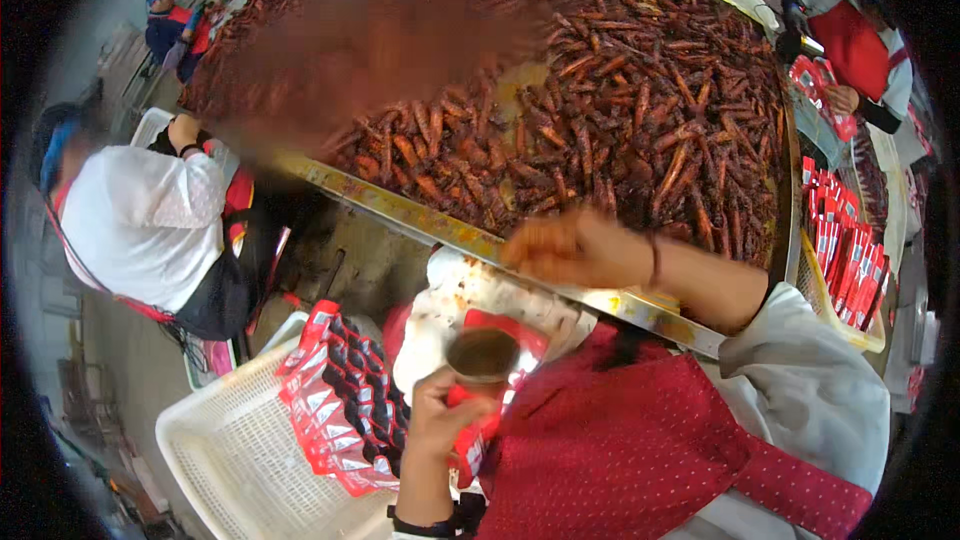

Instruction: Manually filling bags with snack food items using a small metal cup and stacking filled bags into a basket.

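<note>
My left hand (445, 415) is closed on a red pouch (478, 440). A round dark funnel-like cup (482, 355) sits at the pouch's mouth; whether the fingers also grip it cannot be made out. Over the near metal rim of a large tray (640, 315) is my right hand (570, 248), bent at the wrist and smeared by motion. Its fingers look curled, but anything in them is hidden. Long, dark reddish-brown sauced pieces of food (670, 130) lie heaped across the tray, close beyond this hand.
A white basket (235, 440) at lower left carries a row of red pouches (335, 405). More red packets (845, 250) fill a yellowish basket at right. Co-workers stand at the left (150, 220), far left (170, 30) and right (865, 60). A brown blur covers the tray's upper left.
</note>
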The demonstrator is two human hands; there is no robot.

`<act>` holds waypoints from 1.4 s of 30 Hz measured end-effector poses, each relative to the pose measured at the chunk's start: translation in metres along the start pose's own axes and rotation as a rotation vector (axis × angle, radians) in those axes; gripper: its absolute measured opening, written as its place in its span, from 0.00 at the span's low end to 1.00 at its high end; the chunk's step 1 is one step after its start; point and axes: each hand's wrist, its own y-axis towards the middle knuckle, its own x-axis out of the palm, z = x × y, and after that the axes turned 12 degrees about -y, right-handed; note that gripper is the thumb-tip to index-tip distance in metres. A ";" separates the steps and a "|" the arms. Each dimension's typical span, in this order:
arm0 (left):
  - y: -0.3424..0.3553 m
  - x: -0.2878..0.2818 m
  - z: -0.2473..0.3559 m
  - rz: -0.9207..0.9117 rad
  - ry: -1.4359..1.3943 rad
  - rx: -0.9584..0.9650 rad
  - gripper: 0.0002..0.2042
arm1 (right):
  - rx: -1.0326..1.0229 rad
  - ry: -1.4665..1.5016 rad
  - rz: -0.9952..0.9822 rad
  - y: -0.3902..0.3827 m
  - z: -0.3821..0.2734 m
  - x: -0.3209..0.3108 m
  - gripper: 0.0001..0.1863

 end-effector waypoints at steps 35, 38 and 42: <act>-0.004 -0.001 0.059 -0.085 0.665 0.453 0.21 | -0.364 -0.401 -0.503 0.027 -0.109 0.005 0.23; -0.025 -0.010 0.076 -0.095 0.755 0.395 0.23 | -0.074 -0.383 -0.813 0.044 -0.111 0.012 0.25; -0.039 -0.054 0.100 0.228 1.116 0.567 0.13 | 0.161 0.501 -0.222 0.028 -0.060 0.005 0.28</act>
